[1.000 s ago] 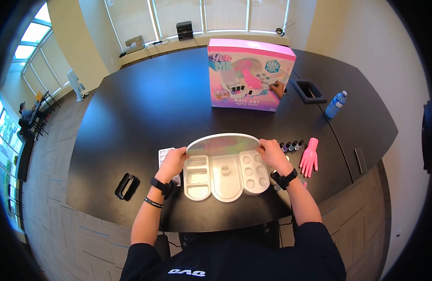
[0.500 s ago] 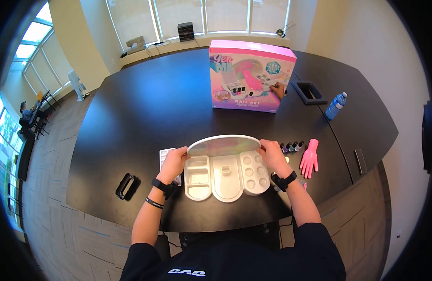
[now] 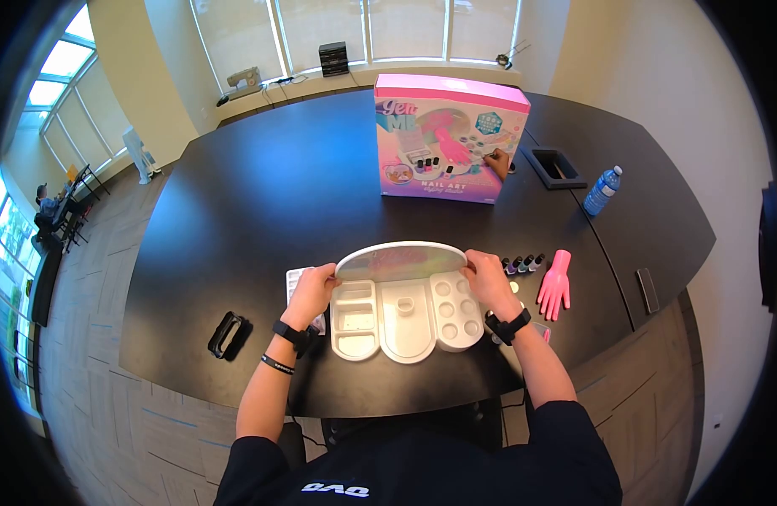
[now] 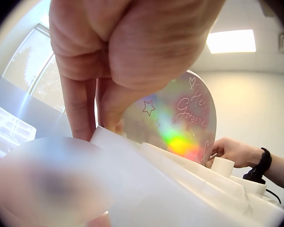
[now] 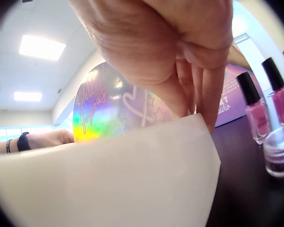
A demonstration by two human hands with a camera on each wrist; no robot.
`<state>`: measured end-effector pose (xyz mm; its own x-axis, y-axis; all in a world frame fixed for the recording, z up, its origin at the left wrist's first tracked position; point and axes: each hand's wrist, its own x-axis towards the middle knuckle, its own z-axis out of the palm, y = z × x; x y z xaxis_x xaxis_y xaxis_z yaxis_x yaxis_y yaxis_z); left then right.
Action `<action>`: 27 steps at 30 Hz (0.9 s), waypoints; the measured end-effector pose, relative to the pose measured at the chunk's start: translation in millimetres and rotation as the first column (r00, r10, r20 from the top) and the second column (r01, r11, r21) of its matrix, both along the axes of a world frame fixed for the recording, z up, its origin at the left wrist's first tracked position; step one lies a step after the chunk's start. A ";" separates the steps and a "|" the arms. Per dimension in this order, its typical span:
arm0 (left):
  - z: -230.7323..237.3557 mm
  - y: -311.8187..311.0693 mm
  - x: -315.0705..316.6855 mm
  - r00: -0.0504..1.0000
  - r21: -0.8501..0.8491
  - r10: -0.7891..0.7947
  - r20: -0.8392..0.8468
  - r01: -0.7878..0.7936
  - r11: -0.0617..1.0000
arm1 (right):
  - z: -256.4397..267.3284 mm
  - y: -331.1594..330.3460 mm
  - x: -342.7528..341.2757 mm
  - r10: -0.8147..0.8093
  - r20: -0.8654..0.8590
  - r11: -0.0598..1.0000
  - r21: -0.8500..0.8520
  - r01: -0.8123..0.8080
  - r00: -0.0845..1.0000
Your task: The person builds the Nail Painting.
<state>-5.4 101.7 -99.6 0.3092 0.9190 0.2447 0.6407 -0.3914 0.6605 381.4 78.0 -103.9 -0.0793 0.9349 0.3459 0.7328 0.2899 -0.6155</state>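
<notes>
A large, dark, curved-edge table (image 3: 262, 198) carries everything, with a tall pink-and-purple cardboard box (image 3: 451, 118) upright towards the far side. Nearer the person lies the white, three-lobed plastic tray (image 3: 405, 346), its rectangular and round wells facing up. At its rear edge stands a silvery, iridescent arched panel (image 3: 405, 263). Over the last second hardly anything has shifted: panel and tray keep the same places, so the panel is being steadied at the back rather than carried off.

The left hand (image 3: 311, 297) is nearly closed, thumb and fingers pinching the panel's left lower corner where it meets the tray. The right hand (image 3: 491, 281) pinches the opposite corner likewise; whether either also grips the tray's rim, I cannot tell. Beyond the right hand lie a pink plastic model hand (image 3: 554, 287), a clear blue-labelled water bottle (image 3: 603, 191), standing, and small black-capped polish bottles (image 3: 527, 265).
</notes>
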 end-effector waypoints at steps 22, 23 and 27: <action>13.4 -22.2 3.5 0.999 0.060 0.006 0.037 -0.008 0.998 | 52.8 -27.8 23.7 -0.161 -0.066 0.969 0.180 0.171 0.985; 20.4 -27.7 4.6 0.999 0.087 0.032 0.025 -0.034 0.996 | 55.0 -28.2 34.3 -0.197 -0.064 0.956 0.207 0.206 0.978; 43.3 -51.3 9.6 0.991 0.246 0.127 -0.037 -0.114 0.963 | 64.7 -35.9 78.3 -0.398 -0.040 0.899 0.184 0.398 0.916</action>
